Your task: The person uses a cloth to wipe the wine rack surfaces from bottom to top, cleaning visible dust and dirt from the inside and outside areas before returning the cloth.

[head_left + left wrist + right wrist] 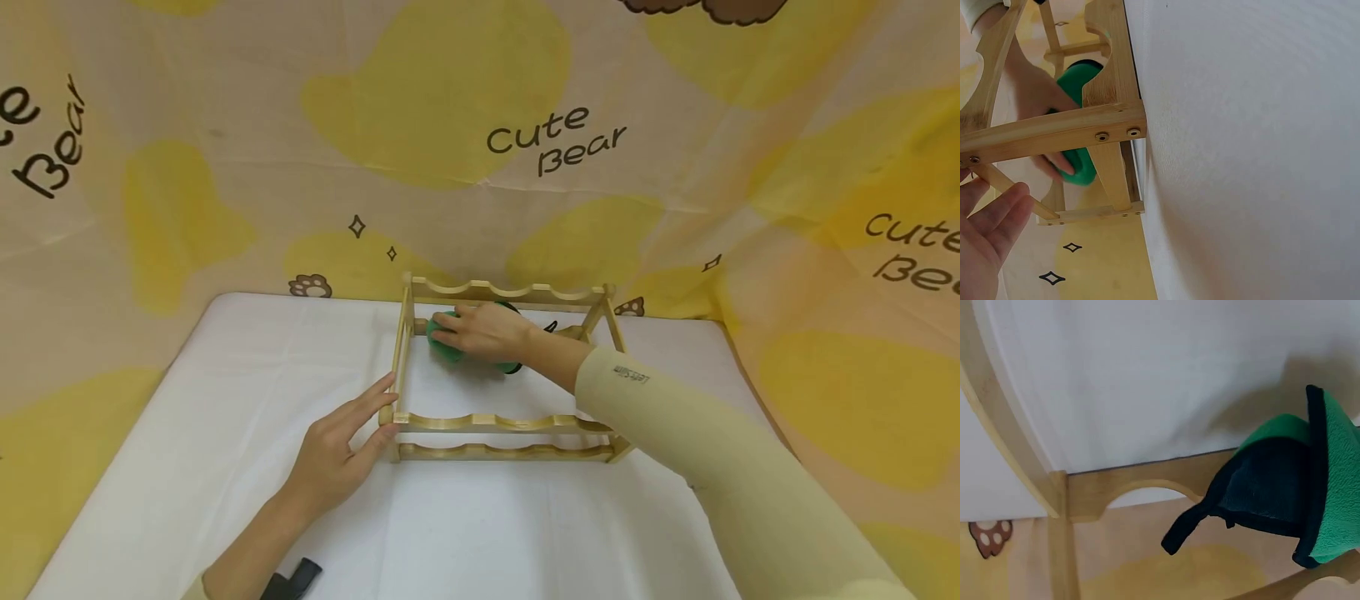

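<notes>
Where left hand (330, 454) touches rack (487, 423), fingers (1013, 227) extend; right hand (491, 331) — curled — grips cloth (1342, 481).

Head cam looks forward-down over the rack (480, 423); left wrist cam's low, close, tipped sideways; right one's close too, basically upside down. Both catch the green item (1344, 481).
</notes>
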Motion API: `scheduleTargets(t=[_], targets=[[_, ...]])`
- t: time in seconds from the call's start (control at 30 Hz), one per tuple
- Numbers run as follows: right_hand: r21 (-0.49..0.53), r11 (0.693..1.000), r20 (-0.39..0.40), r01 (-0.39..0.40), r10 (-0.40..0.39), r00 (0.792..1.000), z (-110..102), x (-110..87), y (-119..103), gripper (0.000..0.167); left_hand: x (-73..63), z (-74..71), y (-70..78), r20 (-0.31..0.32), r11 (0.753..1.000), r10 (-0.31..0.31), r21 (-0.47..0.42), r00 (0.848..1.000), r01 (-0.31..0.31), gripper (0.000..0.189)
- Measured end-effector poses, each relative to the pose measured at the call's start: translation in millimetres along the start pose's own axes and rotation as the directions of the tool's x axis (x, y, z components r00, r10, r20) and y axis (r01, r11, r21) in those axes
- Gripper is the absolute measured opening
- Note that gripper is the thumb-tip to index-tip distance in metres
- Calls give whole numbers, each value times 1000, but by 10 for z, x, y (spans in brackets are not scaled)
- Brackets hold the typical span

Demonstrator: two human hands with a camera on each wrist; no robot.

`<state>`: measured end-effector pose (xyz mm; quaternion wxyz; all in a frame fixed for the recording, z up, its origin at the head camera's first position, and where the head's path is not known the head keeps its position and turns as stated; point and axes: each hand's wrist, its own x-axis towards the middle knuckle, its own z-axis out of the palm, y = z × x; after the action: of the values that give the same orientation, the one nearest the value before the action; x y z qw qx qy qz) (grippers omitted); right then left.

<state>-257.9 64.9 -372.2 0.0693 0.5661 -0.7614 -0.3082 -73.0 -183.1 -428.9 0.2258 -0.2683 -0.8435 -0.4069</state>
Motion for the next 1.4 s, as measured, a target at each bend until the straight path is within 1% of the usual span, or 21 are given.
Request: scheduleTargets(t=[0.13,0.27,0.4,0.5,0.63,0.8,1.07,1.4], targets=[[-80,997,-80,6,-13,997,-152,9,-43,57,-30,20,43,-10,1000,0,6,1000,0,43],[-150,988,-147,-18,-4,989,-238,19,-70,51,-56,39,91,-17,1000,-7,3,1000,7,43],[-189,981,-182,-53,18,983,-260,-2,-86,47,-94,78,141,-22,1000,-12,1,1000,12,43],[-211,974,-191,-80,39,981,-258,-9,-72,45,-95,89,148,-22,1000,-10,2,1000,10,42],[-214,972,-175,-100,63,983,-255,-40,-37,47,-89,92,146,-26,1000,-5,8,1000,6,42],[-191,977,-134,-92,67,989,-245,-141,13,51,-92,90,141,-26,1000,-12,16,1000,12,43],[-202,978,-141,-60,32,989,-207,-385,129,45,-74,68,131,-17,1000,-18,7,1000,18,42],[-135,990,-83,-49,38,996,-164,-733,288,49,-41,42,82,-21,1000,-16,1,1000,16,42]])
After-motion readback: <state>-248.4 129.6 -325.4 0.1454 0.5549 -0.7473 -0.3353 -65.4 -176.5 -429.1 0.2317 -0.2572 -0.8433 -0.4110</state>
